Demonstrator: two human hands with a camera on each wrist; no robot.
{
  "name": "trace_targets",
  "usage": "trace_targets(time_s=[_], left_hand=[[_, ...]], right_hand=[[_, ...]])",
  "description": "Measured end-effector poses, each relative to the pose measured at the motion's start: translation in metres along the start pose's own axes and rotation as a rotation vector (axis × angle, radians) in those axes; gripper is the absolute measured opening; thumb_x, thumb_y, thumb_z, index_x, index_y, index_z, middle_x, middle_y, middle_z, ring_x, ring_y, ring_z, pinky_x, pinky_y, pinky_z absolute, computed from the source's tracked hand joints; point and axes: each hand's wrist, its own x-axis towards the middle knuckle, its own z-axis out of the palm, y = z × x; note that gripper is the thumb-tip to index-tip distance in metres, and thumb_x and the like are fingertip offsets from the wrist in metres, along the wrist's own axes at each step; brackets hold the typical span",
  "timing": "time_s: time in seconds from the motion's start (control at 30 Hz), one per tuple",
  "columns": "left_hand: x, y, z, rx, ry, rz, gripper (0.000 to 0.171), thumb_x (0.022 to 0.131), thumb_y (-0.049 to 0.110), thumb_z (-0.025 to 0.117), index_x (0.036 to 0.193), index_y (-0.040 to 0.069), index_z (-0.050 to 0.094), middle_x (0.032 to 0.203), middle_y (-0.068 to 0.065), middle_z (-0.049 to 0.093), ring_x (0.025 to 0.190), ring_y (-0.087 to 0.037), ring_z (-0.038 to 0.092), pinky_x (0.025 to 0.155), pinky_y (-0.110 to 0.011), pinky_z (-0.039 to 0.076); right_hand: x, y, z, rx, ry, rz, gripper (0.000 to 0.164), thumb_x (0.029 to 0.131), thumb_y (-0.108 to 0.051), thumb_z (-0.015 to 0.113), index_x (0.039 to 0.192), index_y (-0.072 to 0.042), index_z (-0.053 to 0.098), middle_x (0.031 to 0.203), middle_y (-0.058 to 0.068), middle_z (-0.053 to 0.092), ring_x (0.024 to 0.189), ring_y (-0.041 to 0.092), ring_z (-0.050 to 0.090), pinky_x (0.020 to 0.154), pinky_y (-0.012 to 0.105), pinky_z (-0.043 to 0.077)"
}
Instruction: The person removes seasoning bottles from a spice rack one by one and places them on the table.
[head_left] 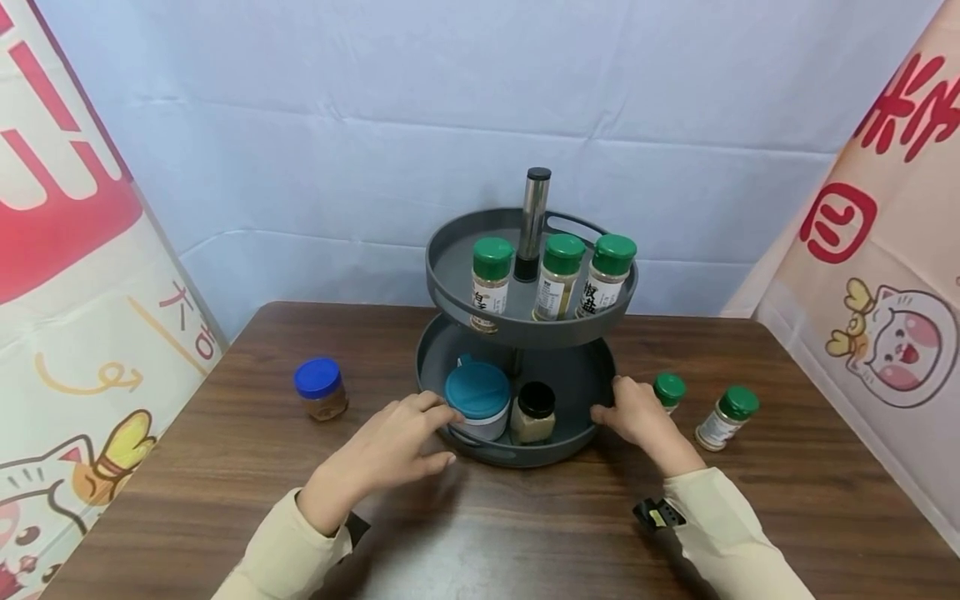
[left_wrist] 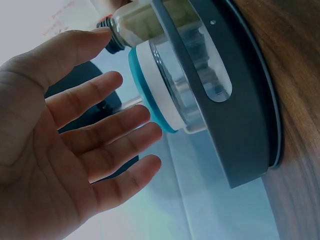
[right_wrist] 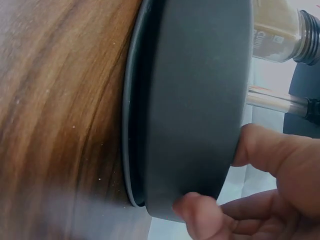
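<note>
A dark grey two-tier rotating rack (head_left: 525, 454) with a metal post stands on the wooden table. My left hand (head_left: 401, 442) is spread, its fingertips by a clear jar with a teal lid (head_left: 477, 390) at the left of the lower tier. The left wrist view shows that palm (left_wrist: 45, 160) with nothing in it. Next to the teal-lidded jar sits a cumin bottle with a black lid (head_left: 534, 412). At the right of the lower tier, my right hand (head_left: 641, 417) grips the tray's wall, one finger (right_wrist: 200, 215) on its outer face and another digit at the rim.
Three green-capped spice bottles (head_left: 555, 279) stand on the upper tier. Two more, a half-hidden green-capped bottle (head_left: 669, 390) and a green-capped shaker (head_left: 726, 418), are on the table at right. A blue-lidded jar (head_left: 321, 389) stands at left. A pale cloth (head_left: 337, 183) hangs behind.
</note>
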Motion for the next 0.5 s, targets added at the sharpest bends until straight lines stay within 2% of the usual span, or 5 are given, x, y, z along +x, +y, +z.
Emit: trace_targets(time_s=[0.17,0.37,0.5], left_hand=[[0.002,-0.003,-0.003,-0.043,0.000,-0.029,0.040,0.078,0.031,0.069,0.111,0.012,0.061,0.105,-0.005,0.057,0.082,-0.012,0.056,0.068,-0.034,0.052],[0.007,-0.008,-0.003,-0.068,0.029,-0.042,0.039,0.078,0.030,0.069,0.111,0.012,0.061,0.105,-0.006,0.057,0.076,-0.009,0.054,0.066,-0.032,0.051],[0.013,-0.010,-0.001,-0.079,0.021,-0.061,0.040,0.078,0.030,0.070,0.113,0.011,0.061,0.107,-0.007,0.057,0.071,-0.009,0.053,0.064,-0.030,0.050]], right_hand=[[0.002,0.001,0.003,0.035,0.025,0.022,0.055,0.082,-0.021,0.059,0.116,0.020,0.044,0.104,0.038,0.053,0.066,0.027,0.053,0.055,0.037,0.045],[0.002,0.000,0.002,0.026,0.036,0.035,0.056,0.081,-0.021,0.060,0.115,0.020,0.045,0.102,0.036,0.054,0.066,0.026,0.053,0.056,0.037,0.045],[0.001,-0.001,0.001,0.024,0.037,0.028,0.056,0.081,-0.021,0.060,0.115,0.020,0.044,0.101,0.037,0.054,0.066,0.026,0.053,0.056,0.038,0.046]])
